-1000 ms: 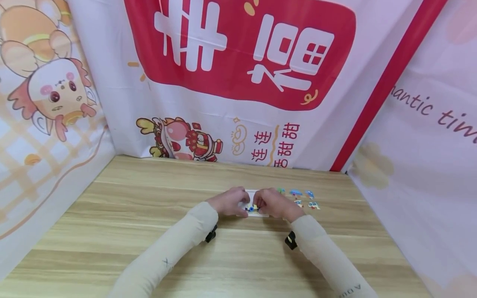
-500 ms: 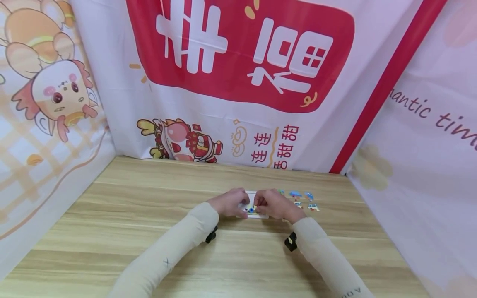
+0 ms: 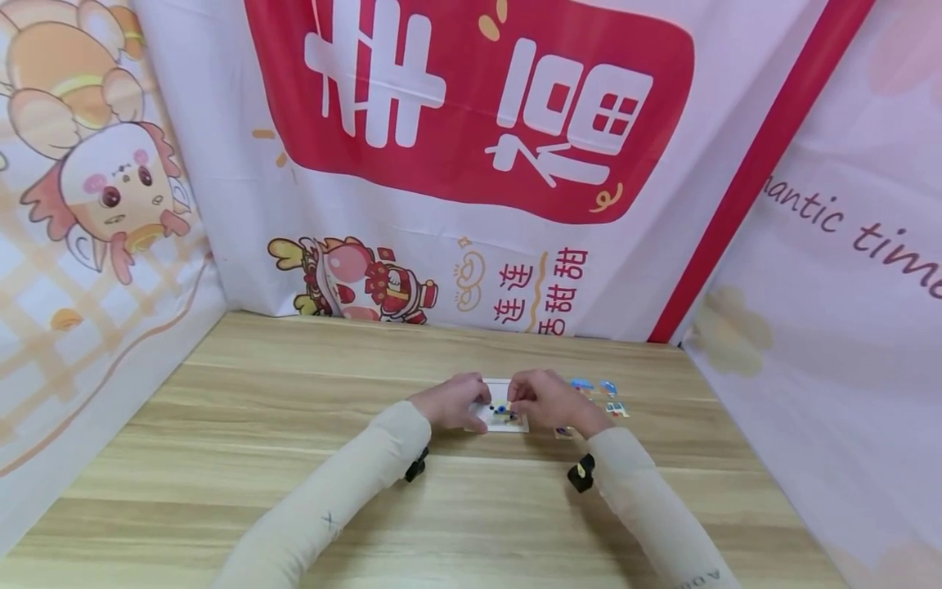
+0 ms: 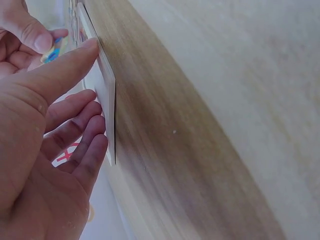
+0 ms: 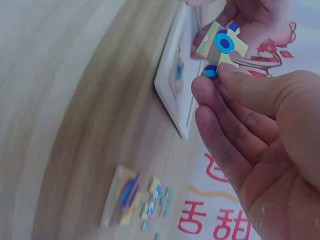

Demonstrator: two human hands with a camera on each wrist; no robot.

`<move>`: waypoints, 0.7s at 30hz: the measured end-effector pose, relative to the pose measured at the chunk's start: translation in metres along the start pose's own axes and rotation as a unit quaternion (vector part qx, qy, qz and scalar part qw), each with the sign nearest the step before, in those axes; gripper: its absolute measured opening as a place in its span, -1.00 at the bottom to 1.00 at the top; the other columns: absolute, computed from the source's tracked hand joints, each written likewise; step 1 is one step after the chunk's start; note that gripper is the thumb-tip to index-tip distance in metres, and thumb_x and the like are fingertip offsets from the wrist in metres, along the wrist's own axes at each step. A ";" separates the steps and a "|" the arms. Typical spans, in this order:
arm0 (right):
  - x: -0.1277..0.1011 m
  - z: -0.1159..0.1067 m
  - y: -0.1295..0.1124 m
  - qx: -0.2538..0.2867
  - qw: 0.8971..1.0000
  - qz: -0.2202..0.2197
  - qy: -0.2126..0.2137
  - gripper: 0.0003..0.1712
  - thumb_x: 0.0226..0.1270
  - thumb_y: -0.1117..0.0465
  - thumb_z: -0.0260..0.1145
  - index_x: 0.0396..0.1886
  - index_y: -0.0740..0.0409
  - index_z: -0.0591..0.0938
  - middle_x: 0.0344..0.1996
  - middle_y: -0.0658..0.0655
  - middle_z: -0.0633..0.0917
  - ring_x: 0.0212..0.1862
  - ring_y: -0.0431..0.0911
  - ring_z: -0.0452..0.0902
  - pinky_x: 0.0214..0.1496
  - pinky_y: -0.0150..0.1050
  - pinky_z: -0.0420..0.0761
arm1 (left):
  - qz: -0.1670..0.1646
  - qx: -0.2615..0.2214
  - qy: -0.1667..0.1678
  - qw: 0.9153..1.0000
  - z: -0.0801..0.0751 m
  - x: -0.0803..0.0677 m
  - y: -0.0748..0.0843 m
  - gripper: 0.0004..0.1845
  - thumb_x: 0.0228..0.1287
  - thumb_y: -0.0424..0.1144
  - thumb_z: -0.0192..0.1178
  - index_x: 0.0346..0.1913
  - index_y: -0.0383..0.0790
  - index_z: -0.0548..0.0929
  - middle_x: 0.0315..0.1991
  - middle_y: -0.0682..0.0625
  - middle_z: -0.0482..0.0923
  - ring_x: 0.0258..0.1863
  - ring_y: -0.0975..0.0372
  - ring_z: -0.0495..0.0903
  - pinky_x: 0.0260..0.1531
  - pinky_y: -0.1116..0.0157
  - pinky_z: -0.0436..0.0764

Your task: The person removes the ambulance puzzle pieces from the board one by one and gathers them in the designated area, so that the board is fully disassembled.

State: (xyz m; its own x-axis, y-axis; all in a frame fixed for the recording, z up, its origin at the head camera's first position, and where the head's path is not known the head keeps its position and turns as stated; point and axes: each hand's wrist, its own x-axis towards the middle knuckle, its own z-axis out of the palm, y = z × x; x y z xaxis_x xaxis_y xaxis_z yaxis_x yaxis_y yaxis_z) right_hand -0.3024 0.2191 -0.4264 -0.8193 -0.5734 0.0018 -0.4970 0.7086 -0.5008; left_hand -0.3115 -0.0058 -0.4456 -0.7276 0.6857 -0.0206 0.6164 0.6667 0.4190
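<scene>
My right hand (image 3: pixel 552 399) pinches a jigsaw piece (image 5: pixel 216 50) between thumb and fingertips. This piece is yellow with blue round patterns, and it is held just above the white puzzle tray (image 5: pixel 165 92). Another piece (image 5: pixel 178 70) lies inside the tray, blurred. At the tray's left end, my left hand (image 3: pixel 455 402) touches it with fairly straight fingers (image 4: pixel 90 145). Its thumb rests at the tray's near edge in the left wrist view. The hands partly cover the tray in the head view.
Several loose jigsaw pieces (image 3: pixel 581 384) lie right of the tray on the wooden table (image 3: pixel 294 409). One piece (image 3: pixel 563 432) is close under my right wrist. Printed cloth (image 3: pixel 412 196) walls the table at the back and both sides.
My right hand has shifted slightly right, and the piece shows more plainly in its fingers. A loose piece beneath the wrist has come into view. My left hand has stayed in place.
</scene>
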 end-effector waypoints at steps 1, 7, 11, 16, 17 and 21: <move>-0.002 -0.002 0.001 -0.002 1.000 0.002 0.003 -0.94 0.28 0.27 0.33 -0.32 0.03 0.60 -0.40 -0.04 0.71 -0.31 -0.24 0.61 -0.22 -0.35 0.60 | -0.003 0.000 -0.002 1.000 0.000 0.000 0.000 -0.50 0.08 -0.06 0.43 0.06 -0.20 0.61 0.01 -0.01 0.52 0.01 0.19 0.46 0.18 0.22 0.45; -0.020 -0.015 0.009 -0.005 1.000 0.020 0.018 -0.94 0.29 0.24 0.33 -0.31 -0.01 0.60 -0.37 -0.10 0.70 -0.27 -0.26 0.60 -0.16 -0.33 0.60 | -0.004 0.003 -0.007 1.000 0.000 -0.002 0.001 -0.47 0.10 -0.05 0.41 0.11 -0.21 0.59 0.05 -0.03 0.51 0.06 0.17 0.47 0.22 0.22 0.45; -0.037 -0.025 0.023 0.014 0.999 0.034 0.026 -0.95 0.30 0.23 0.32 -0.31 0.00 0.60 -0.37 -0.08 0.70 -0.29 -0.24 0.60 -0.19 -0.32 0.61 | -0.007 0.005 -0.009 1.000 -0.001 -0.003 0.001 -0.47 0.11 -0.05 0.41 0.12 -0.20 0.59 0.08 -0.03 0.50 0.10 0.16 0.46 0.25 0.21 0.43; -0.061 -0.035 0.050 0.025 0.998 0.042 0.046 -0.95 0.29 0.25 0.33 -0.30 0.08 0.61 -0.37 -0.02 0.70 -0.29 -0.20 0.60 -0.21 -0.35 0.61 | -0.012 0.005 -0.010 1.000 -0.002 -0.005 0.002 -0.47 0.11 -0.06 0.41 0.12 -0.20 0.59 0.09 -0.03 0.49 0.10 0.16 0.45 0.25 0.21 0.43; -0.065 -0.036 0.054 0.023 0.997 0.048 0.050 -0.95 0.28 0.26 0.34 -0.31 0.07 0.61 -0.37 -0.02 0.69 -0.29 -0.20 0.59 -0.21 -0.35 0.60 | -0.013 0.005 -0.012 1.000 -0.002 -0.005 0.003 -0.47 0.11 -0.06 0.40 0.12 -0.20 0.59 0.09 -0.03 0.49 0.10 0.17 0.45 0.26 0.21 0.42; -0.085 -0.041 0.069 0.014 0.996 0.074 0.046 -0.95 0.28 0.26 0.34 -0.32 0.10 0.61 -0.38 0.00 0.67 -0.28 -0.18 0.55 -0.23 -0.35 0.56 | -0.018 0.000 -0.016 1.000 -0.003 -0.007 0.004 -0.47 0.12 -0.06 0.40 0.13 -0.19 0.59 0.11 -0.03 0.49 0.14 0.16 0.44 0.28 0.21 0.41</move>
State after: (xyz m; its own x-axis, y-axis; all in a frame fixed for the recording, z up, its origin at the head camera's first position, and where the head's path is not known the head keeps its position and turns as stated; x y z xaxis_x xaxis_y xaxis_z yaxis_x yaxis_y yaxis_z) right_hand -0.2790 0.3331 -0.4257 -0.9066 -0.4220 0.0055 -0.3617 0.7701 -0.5254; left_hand -0.3050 -0.0092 -0.4409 -0.7391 0.6706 -0.0636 0.5903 0.6903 0.4183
